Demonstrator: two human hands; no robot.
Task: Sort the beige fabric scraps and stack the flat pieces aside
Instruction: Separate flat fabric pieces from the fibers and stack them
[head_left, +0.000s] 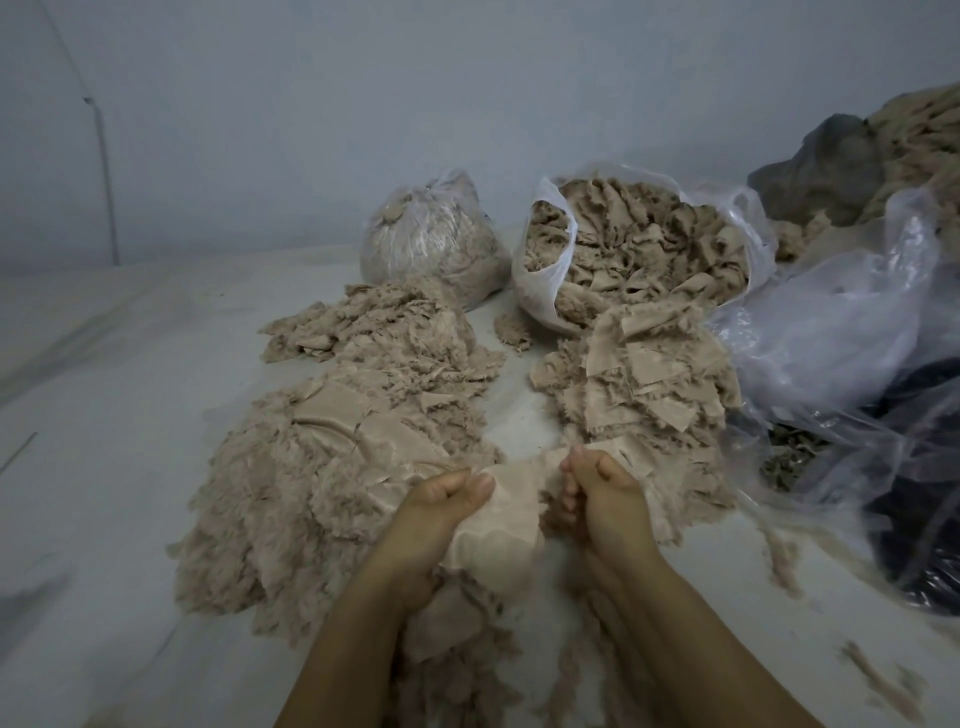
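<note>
A large pile of beige scraps (291, 467) spreads over the left of the white surface (104, 415), with some flat pieces (353, 415) lying on its top. Behind it stands a tied clear bag (431, 244) full of scraps. The left hand (441, 499) has its fingers (480, 486) curled round the left edge of a beige fabric piece (498, 525), thumb pressed on top. That piece hangs between both hands, above loose scraps. The right hand (602, 493) grips its right edge, fingers folded under and the cloth bunched inside them. Beyond the hands an open white bag (545, 249) brims with scraps, and a smaller pile of flatter pieces (639, 374) lies just before it. Crumpled clear plastic (841, 322) sits at the right
</note>
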